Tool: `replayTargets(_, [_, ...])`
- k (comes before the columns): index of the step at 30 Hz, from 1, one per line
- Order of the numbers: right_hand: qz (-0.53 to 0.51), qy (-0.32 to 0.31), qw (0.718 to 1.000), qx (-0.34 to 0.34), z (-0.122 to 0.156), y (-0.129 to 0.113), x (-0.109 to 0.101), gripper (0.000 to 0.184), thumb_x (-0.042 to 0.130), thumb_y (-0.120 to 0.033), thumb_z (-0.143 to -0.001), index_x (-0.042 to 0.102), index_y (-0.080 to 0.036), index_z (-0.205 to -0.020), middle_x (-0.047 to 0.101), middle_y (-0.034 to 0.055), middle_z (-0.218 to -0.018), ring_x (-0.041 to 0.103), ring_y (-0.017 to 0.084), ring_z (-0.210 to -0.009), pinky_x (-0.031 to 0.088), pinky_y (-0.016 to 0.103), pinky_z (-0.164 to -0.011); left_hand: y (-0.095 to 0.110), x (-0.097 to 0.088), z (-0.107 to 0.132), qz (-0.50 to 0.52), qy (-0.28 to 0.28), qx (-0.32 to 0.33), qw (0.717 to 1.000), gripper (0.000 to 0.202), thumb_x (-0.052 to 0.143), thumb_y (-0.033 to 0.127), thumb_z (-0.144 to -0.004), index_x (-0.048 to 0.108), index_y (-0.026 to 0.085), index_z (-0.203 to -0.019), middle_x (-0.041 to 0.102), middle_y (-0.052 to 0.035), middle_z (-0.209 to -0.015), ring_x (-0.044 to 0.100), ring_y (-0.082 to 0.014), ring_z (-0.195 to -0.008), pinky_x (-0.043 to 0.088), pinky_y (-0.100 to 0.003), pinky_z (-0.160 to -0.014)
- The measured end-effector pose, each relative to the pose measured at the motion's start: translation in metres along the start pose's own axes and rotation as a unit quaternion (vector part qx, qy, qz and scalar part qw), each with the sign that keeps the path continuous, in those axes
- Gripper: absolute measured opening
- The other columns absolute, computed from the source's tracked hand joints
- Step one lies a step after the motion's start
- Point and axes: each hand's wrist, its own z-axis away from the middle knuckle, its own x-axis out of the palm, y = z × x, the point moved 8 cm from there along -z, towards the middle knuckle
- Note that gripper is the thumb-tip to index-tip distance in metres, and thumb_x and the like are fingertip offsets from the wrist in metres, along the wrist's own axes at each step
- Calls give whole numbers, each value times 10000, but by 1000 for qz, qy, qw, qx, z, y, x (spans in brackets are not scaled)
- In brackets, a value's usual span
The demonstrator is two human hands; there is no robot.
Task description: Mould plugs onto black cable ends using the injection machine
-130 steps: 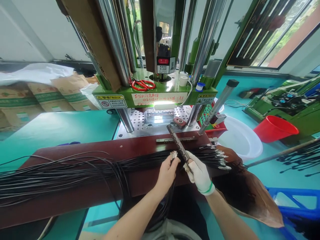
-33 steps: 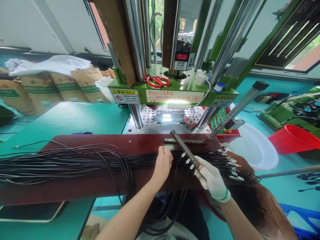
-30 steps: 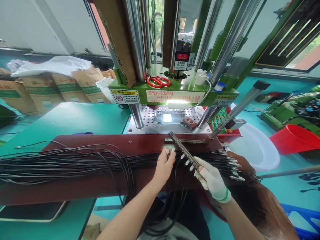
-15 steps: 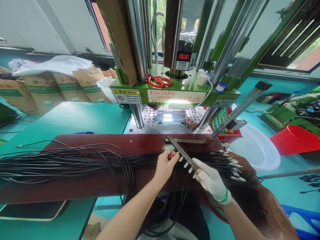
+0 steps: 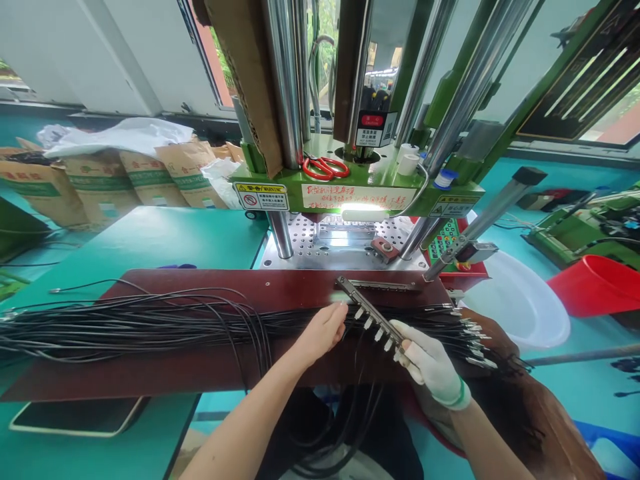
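Note:
My right hand (image 5: 435,363), in a white glove with bare fingertips, is closed around the lower end of a dark metal bar fixture (image 5: 374,313). The bar slants up and to the left. Several silvery cable connectors (image 5: 379,333) stick out along its lower edge, with black cables hanging below toward my lap. My bare left hand (image 5: 324,328) is just left of the bar, its fingers curled together; whatever is in them is hidden. Beneath both hands, a thick bundle of black cables (image 5: 200,327) lies across the brown board (image 5: 165,380), silvery connector ends (image 5: 475,333) at the right.
Behind the board stands a green press (image 5: 280,175) with a perforated metal bed (image 5: 300,241). Another metal bar (image 5: 385,285) lies at the board's back edge. Red-handled scissors (image 5: 325,168) rest on the press. To the right are a white tub (image 5: 540,320) and a red bucket (image 5: 600,287).
My left hand has drawn slightly left and down from the bar, and the connector seen at its fingertips is now out of sight. The right hand still holds the bar; the view has shifted slightly.

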Motion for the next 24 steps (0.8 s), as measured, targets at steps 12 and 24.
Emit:
replayTargets(12, [27, -34, 999, -2, -1, 2, 2, 483, 550, -353, -773, 549, -92, -1180, 585, 72, -679, 447, 93, -499, 267, 193, -358, -7, 14, -2, 48, -91, -37, 994, 425, 419, 557, -782, 276, 203, -595, 232, 101, -449, 132, -17, -356, 86, -149, -331])
replayTargets(24, [452, -227, 854, -123, -19, -90, 6, 521, 468, -186, -730, 470, -150, -1249, 632, 65, -993, 575, 173, -817, 444, 270, -723, 9, 21, -11, -55, -59, 44, 996, 394, 339, 529, -825, 381, 185, -636, 296, 93, -411, 250, -39, -331, 213, -175, -341])
